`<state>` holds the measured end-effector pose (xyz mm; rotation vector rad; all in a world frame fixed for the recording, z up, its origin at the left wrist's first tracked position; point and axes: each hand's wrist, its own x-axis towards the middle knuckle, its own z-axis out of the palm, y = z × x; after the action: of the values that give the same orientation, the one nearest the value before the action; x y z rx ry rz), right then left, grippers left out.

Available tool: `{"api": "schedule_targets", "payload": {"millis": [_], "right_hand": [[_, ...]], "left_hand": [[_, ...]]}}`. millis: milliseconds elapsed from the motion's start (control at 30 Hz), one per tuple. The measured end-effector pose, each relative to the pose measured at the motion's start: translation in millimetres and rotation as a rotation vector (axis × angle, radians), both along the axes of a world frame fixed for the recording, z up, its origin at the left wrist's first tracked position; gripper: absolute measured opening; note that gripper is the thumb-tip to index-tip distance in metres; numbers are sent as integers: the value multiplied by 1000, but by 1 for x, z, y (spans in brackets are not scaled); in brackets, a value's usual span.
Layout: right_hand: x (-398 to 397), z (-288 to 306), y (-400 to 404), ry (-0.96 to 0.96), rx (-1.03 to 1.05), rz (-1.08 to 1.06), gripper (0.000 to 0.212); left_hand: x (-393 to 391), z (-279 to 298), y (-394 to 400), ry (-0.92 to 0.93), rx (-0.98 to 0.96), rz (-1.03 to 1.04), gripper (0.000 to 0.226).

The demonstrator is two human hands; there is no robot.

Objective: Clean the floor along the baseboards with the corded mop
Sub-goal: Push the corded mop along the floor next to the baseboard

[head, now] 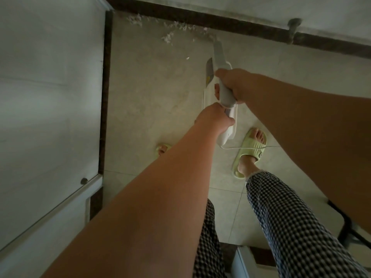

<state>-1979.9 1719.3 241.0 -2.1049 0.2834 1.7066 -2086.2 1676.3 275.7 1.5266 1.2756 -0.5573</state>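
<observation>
We look down along both outstretched bare arms at the mop (220, 63), which we hold over the floor (152, 93) just short of the far baseboard (200, 17). Our right hand (233, 85) is the one nearer that baseboard, fingers wrapped round the white handle. Our left hand (213, 119) grips the handle just behind it, fingers curled round the lower part. The mop's far end reaches toward white debris (168, 37) lying against the baseboard. Its cord (251, 147) trails from the handle's near end, across our right slipper (252, 151).
</observation>
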Motion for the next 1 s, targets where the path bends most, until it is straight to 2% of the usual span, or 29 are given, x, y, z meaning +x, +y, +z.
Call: {"api": "schedule_targets", "payload": {"millis": [700, 1000], "right_hand": [[-19, 0, 7, 66, -24, -7, 29], [-14, -1, 19, 28, 9, 4, 29]], "left_hand": [[-19, 3, 8, 38, -8, -9, 45], [-13, -2, 20, 18, 11, -15, 46]]}}
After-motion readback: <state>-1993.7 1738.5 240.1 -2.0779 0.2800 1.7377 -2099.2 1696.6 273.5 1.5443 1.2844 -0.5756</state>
